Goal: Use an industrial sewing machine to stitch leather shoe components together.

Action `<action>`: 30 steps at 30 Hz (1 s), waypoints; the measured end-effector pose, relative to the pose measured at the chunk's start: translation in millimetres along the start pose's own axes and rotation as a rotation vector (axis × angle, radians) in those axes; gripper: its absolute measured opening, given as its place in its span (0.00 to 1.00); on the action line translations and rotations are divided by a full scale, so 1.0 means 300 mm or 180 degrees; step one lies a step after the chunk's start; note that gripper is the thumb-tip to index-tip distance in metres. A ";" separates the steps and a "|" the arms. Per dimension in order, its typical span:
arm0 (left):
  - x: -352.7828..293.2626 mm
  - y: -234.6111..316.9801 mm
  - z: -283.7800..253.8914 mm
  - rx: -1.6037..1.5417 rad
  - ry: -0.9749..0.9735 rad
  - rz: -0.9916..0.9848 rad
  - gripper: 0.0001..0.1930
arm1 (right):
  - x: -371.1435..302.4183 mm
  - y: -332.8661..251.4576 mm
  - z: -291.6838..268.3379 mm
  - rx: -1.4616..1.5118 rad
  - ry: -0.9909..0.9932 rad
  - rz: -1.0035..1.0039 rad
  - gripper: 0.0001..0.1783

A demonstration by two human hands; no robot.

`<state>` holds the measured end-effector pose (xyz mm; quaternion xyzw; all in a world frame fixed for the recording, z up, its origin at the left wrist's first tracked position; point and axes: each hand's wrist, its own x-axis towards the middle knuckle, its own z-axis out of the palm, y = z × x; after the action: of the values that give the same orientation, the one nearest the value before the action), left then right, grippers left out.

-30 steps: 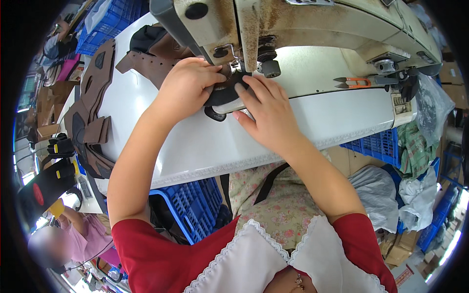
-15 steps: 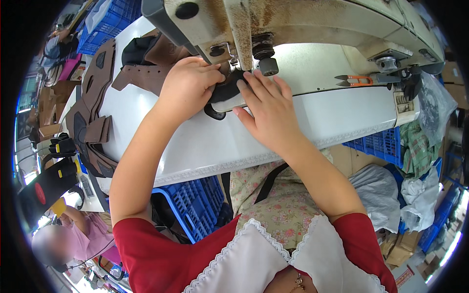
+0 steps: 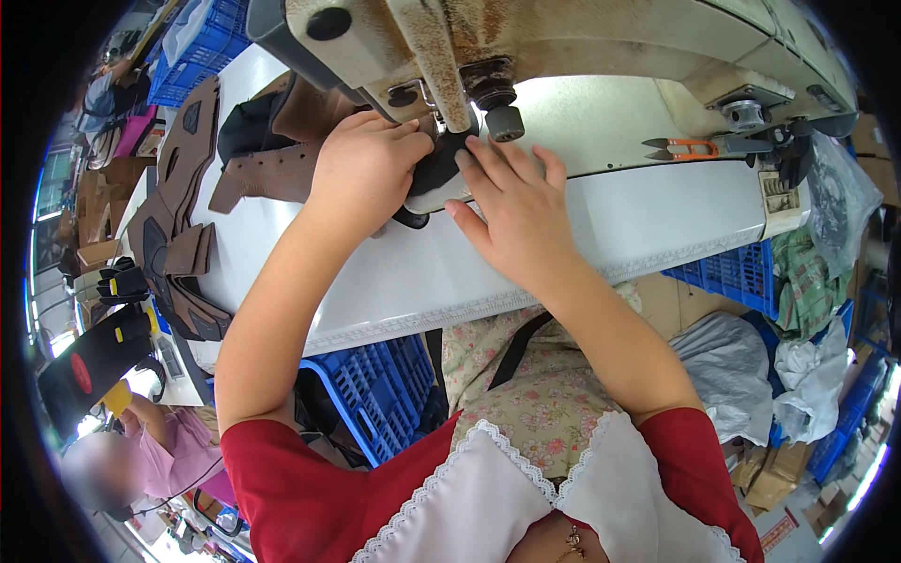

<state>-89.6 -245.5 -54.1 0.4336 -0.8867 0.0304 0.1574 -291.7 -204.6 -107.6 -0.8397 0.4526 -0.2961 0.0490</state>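
A worn, cream-coloured sewing machine [image 3: 601, 47] stands across the white table, its needle area just beyond my hands. My left hand [image 3: 368, 174] is closed, fingertips pinching a brown leather shoe upper [image 3: 272, 178] close to the presser foot. The upper has a row of small holes and a black lining [image 3: 246, 131], and trails off to the left. Flat beside the needle lies a black part [image 3: 439, 169] of the work. My right hand [image 3: 521, 206] rests open, fingers stretched and their tips on that black part's edge. The stitching point itself is mostly hidden.
Brown leather pieces [image 3: 183, 188] lie stacked at the table's left. Orange-handled thread snips [image 3: 690, 150] rest on the machine bed at right. Blue crates [image 3: 371, 399] stand below the table's front edge. A co-worker in pink [image 3: 178, 450] sits at lower left.
The brown upper has swung slightly left and toward me at its trailing end. Both hands stay almost in place by the needle. The machine head appears a little further left.
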 end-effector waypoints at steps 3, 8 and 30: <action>0.001 0.012 0.015 0.0123 0.0061 -0.0045 0.10 | 0.004 0.001 0.003 0.0017 -0.0033 0.0055 0.28; 0.012 0.026 0.032 0.0331 0.0220 -0.0092 0.09 | 0.008 0.005 0.011 0.0034 -0.0104 0.0087 0.29; -0.342 0.109 -0.066 0.0692 0.0106 -0.0441 0.26 | 0.118 -0.007 0.054 0.0408 0.0057 -0.0484 0.17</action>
<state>-51.2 -143.3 -64.0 0.5077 -0.8434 0.1227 0.1260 -266.8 -234.3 -104.3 -0.8641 0.3680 -0.3348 0.0760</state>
